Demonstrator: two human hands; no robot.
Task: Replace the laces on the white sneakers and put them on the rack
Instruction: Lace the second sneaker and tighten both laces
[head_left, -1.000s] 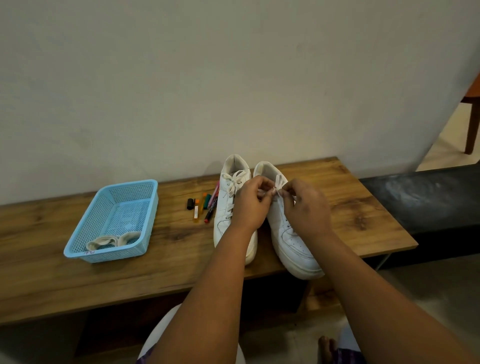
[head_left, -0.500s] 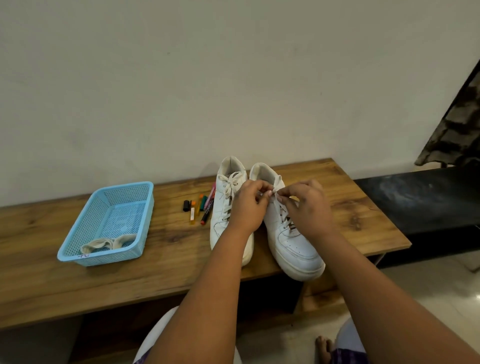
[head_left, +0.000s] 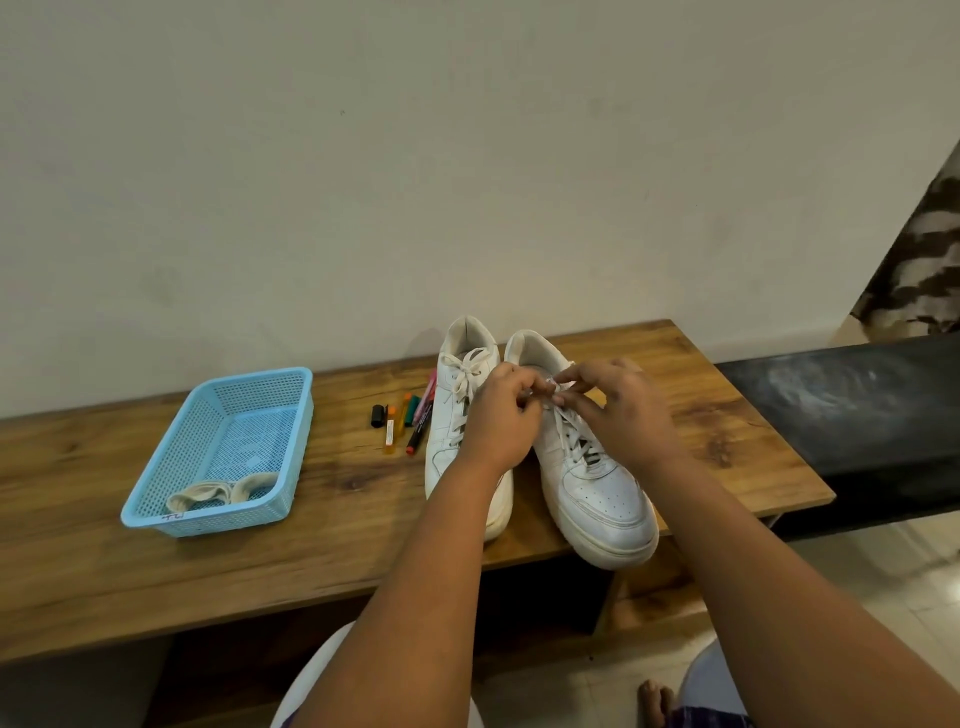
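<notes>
Two white sneakers stand side by side on the wooden bench (head_left: 156, 566), toes toward me. The left sneaker (head_left: 457, 415) shows a tied white bow at its top. Over the tongue of the right sneaker (head_left: 597, 493) my left hand (head_left: 501, 415) and my right hand (head_left: 618, 410) meet, each pinching an end of its white lace (head_left: 571, 441). The lace is threaded through the eyelets below my fingers. The knot itself is hidden by my fingers.
A light blue mesh basket (head_left: 291, 415) with rolled cream laces (head_left: 218, 491) sits on the bench's left. Several coloured markers (head_left: 408, 421) lie beside the left sneaker. A black ledge (head_left: 857, 410) adjoins the bench on the right; the wall is close behind.
Both hands stayed at the top of the right sneaker, working the lace ends; the fingers shifted slightly. The camera view drifted a little.
</notes>
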